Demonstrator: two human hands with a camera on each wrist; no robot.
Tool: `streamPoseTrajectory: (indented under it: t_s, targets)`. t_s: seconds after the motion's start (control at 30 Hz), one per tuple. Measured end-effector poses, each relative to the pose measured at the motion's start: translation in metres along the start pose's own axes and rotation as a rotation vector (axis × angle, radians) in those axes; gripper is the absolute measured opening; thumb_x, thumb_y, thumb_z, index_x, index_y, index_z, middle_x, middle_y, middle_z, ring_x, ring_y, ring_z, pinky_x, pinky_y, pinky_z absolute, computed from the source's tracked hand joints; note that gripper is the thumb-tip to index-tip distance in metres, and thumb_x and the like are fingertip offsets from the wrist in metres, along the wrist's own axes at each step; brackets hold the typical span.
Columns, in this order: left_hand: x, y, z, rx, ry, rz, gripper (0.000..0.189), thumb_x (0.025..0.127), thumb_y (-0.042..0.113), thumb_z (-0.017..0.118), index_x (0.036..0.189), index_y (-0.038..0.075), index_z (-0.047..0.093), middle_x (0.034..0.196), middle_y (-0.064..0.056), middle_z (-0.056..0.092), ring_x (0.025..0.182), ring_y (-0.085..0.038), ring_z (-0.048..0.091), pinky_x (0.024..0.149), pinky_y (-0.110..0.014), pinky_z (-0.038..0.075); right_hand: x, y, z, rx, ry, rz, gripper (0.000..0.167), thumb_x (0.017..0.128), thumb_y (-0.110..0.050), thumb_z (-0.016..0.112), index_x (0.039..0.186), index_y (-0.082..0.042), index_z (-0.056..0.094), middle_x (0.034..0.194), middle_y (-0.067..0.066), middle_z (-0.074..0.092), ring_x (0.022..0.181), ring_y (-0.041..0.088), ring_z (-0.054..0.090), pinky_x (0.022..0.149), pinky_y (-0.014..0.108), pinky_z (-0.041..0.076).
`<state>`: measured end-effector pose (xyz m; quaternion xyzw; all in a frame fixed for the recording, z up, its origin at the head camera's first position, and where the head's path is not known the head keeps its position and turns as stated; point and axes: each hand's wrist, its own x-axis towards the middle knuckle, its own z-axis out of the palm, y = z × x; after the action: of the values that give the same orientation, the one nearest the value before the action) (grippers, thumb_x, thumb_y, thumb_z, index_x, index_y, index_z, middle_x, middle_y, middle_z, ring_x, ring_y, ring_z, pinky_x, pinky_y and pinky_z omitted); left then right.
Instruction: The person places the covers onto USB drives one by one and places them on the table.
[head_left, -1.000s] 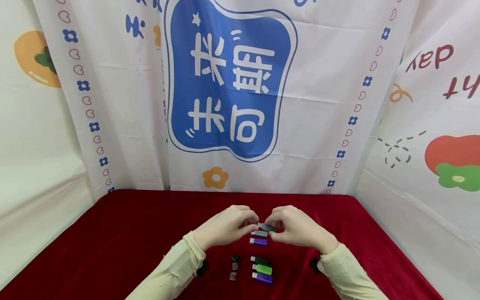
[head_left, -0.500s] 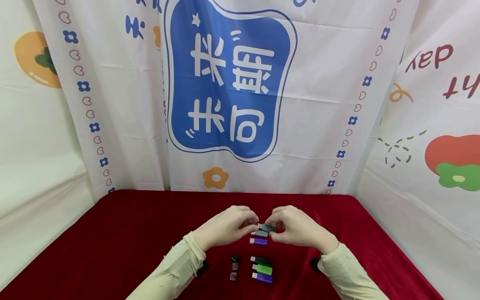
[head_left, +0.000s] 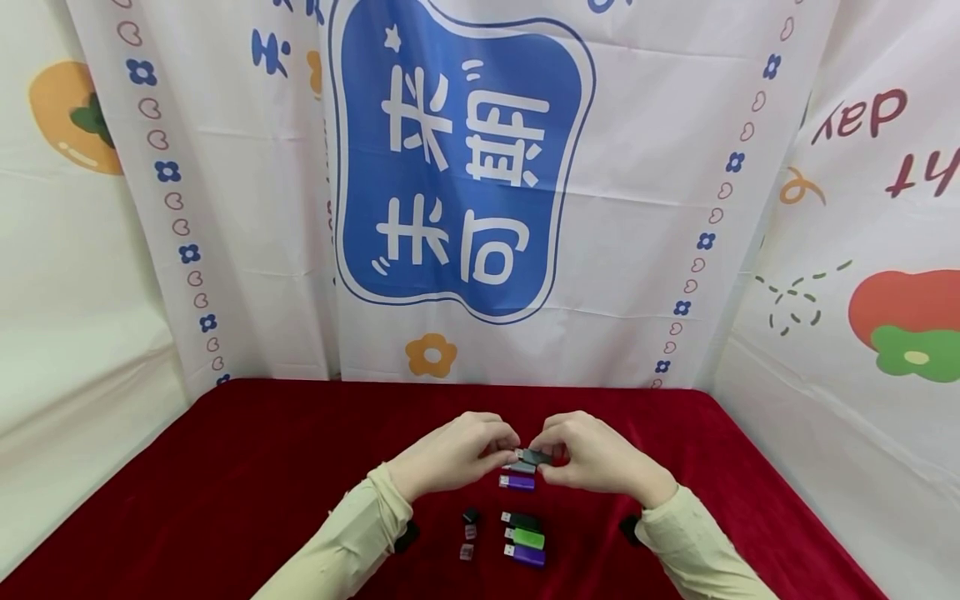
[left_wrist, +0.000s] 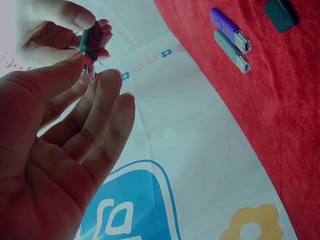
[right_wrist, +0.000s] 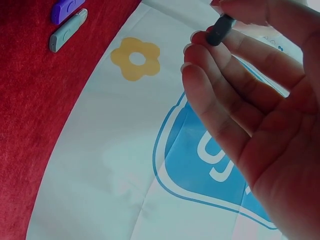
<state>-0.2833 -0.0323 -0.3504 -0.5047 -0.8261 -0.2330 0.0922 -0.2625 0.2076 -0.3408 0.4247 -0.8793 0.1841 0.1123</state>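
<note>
Over the far part of the cloth, my right hand pinches the body of a dark grey-green USB stick. Thumb and fingers of my left hand pinch a clear cap at the stick's plug end. In the left wrist view the cap surrounds the plug. Below the hands lie a grey-green USB stick and a purple one, both wearing clear caps. The left wrist view shows this grey-green stick and purple stick side by side.
Nearer to me, a black, a green and a purple USB stick lie with bare plugs. Left of them sit a dark cap and two clear caps. Printed white curtains enclose the red cloth.
My left fingertips have edged slightly right, and the held USB stick sits a touch lower, covering more of the grey-green one. The sticks and loose caps on the cloth are unmoved.
</note>
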Motion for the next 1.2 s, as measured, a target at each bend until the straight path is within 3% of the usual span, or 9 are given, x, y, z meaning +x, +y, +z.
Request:
streamPoseTrajectory:
  t_s: [0.27,0.53,0.77,1.2]
  targets:
    - [0.0001,0.0019,-0.0001,0.027,0.0,-0.057,0.011,0.095,0.023,0.068,0.101,0.015,0.073,0.089,0.012,0.062,0.076,0.0,0.054,0.067,-0.015,0.047,0.0006,-0.0015,-0.0001,-0.007,0.0,-0.018,0.014,0.079,-0.01,0.076,0.093,-0.012,0.077,0.074,-0.002,0.058,0.064,0.013,0.054,0.055,0.021,0.043]
    - [-0.0006,0.0035,-0.0018,0.074,0.016,-0.122,0.016,0.095,0.033,0.068,0.092,0.018,0.075,0.078,0.018,0.06,0.067,-0.003,0.051,0.057,-0.019,0.045,0.0002,-0.0013,-0.0002,-0.013,0.001,-0.021,0.016,0.082,-0.009,0.076,0.098,-0.013,0.077,0.079,-0.008,0.058,0.067,0.015,0.056,0.058,0.021,0.044]
    - [-0.0015,0.0035,-0.0039,0.07,0.013,-0.101,0.015,0.095,0.028,0.068,0.098,0.016,0.076,0.085,0.015,0.063,0.072,0.001,0.054,0.062,-0.017,0.046,-0.0005,-0.0015,-0.002,-0.023,0.009,-0.004,0.017,0.084,-0.01,0.077,0.101,-0.012,0.076,0.088,-0.01,0.062,0.072,0.017,0.058,0.064,0.022,0.047]
    - [-0.0025,0.0047,-0.0048,0.07,0.011,-0.091,0.014,0.096,0.025,0.068,0.1,0.015,0.075,0.088,0.013,0.064,0.075,0.001,0.054,0.065,-0.016,0.047,-0.0007,-0.0013,-0.0024,0.003,0.019,-0.026,0.014,0.085,-0.008,0.077,0.099,-0.01,0.075,0.09,-0.009,0.063,0.075,0.013,0.058,0.067,0.024,0.049]
